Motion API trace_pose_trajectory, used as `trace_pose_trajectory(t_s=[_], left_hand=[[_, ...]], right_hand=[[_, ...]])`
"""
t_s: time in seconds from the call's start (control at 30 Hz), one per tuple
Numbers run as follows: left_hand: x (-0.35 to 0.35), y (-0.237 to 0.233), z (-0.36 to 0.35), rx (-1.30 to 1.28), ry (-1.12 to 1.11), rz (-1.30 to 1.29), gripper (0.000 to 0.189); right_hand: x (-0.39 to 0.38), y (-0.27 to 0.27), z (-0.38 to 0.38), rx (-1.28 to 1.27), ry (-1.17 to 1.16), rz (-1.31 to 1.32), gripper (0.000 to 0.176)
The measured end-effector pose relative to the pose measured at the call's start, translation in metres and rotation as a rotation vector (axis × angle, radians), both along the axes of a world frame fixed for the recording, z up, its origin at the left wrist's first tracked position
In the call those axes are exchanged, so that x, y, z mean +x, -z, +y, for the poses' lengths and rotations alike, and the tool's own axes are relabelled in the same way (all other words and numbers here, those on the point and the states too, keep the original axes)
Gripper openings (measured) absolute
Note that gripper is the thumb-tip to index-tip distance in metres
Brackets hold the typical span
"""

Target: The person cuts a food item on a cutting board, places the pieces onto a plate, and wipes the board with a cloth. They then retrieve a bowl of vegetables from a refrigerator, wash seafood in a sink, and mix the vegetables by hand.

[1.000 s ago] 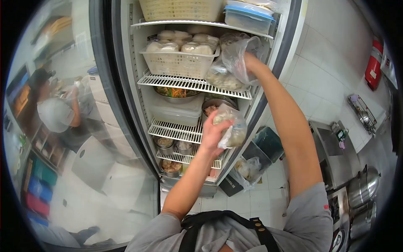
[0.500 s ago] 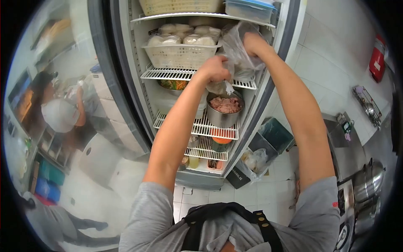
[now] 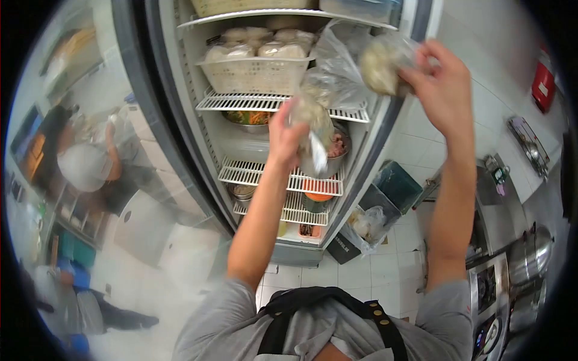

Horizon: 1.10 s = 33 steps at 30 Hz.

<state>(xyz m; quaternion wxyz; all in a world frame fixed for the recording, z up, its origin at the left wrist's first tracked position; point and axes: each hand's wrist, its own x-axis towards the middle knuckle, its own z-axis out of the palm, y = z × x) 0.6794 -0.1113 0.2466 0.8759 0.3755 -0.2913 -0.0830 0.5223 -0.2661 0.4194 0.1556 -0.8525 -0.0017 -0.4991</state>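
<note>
My left hand point(image 3: 286, 137) pinches a small clear plastic bag point(image 3: 314, 120) of pale food in front of the fridge's middle shelf. Up at the right, my right hand point(image 3: 439, 84) grips another small bag point(image 3: 380, 66) of pale green-white food, beside the fridge's right edge. Between them a larger clear plastic bag point(image 3: 343, 66) rests on the shelf. A white basket point(image 3: 253, 77) of wrapped round pale items stands left of it. Behind the left bag, a metal pot point(image 3: 342, 162) of pink meat is partly covered.
The glass door point(image 3: 174, 120) stands open at left, with people seen through it. Lower shelves point(image 3: 253, 172) hold bowls and tubs. A dark crate point(image 3: 382, 204) with plastic bags sits on the floor at right. A stove point(image 3: 487, 286) and steel pots point(image 3: 530, 259) are farther right.
My right hand has come out of the large bag and moved right with a small bag. My left hand has moved down and left, its small bag now raised clear of the shelf.
</note>
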Motion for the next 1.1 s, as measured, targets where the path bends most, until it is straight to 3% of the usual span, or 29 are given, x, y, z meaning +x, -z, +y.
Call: trace_pose_trajectory(t_s=[0.03,0.07,0.1,0.17,0.23,0.3,0.4,0.47,0.53,0.6,0.67,0.73,0.8,0.87,0.97,1.1], left_hand=[[-0.009,0.021,0.009,-0.189,0.203,0.001,0.057],[-0.03,0.036,0.016,-0.454,0.51,0.2,0.053],[-0.048,0.052,0.023,-0.563,0.649,0.296,0.055],[-0.084,0.077,0.039,-0.553,0.701,0.499,0.056],[-0.106,0.12,0.048,-0.545,0.64,0.636,0.056],[-0.114,0.178,0.051,-0.505,0.485,0.671,0.056],[-0.107,0.245,0.061,-0.458,0.49,0.792,0.06],[-0.106,0.261,0.073,-0.626,0.473,0.724,0.053],[-0.106,0.251,0.087,-0.7,0.455,0.791,0.051],[-0.126,0.213,0.099,-0.623,0.264,0.648,0.045],[-0.129,0.223,0.11,-0.631,0.241,0.566,0.044],[-0.135,0.257,0.124,-0.699,0.171,0.385,0.043],[-0.156,0.262,0.139,-0.661,0.088,0.456,0.044],[-0.174,0.245,0.145,-0.546,-0.105,0.619,0.036],[-0.182,0.218,0.147,-0.563,0.059,0.704,0.026],[-0.189,0.228,0.149,-0.605,0.021,0.891,0.02]], right_hand=[[-0.011,0.008,0.002,0.107,-0.067,0.121,0.017],[-0.017,0.023,0.006,0.131,-0.175,0.131,0.014],[-0.022,0.04,0.011,0.155,-0.277,0.138,0.013],[-0.026,0.085,0.019,0.146,-0.382,0.296,0.015],[-0.009,0.147,0.023,-0.078,-0.478,0.385,0.021],[0.005,0.189,0.046,0.038,-0.6,0.673,0.022],[0.036,0.238,0.057,-0.033,-0.716,0.628,0.017],[0.067,0.238,0.059,0.253,-1.071,1.094,0.031],[0.127,0.23,0.058,0.807,-1.014,1.136,0.06],[0.219,0.241,0.056,1.473,-0.994,0.953,0.081],[0.262,0.233,0.074,1.712,-0.7,0.745,0.063],[0.309,0.255,0.073,1.72,-0.732,0.738,0.057],[0.332,0.272,0.069,1.698,-0.731,0.713,0.046],[0.32,0.261,0.075,1.635,-0.724,0.617,0.038],[0.27,0.243,0.091,1.64,-0.692,0.553,0.034],[0.209,0.243,0.087,1.621,-0.833,0.64,0.034]])
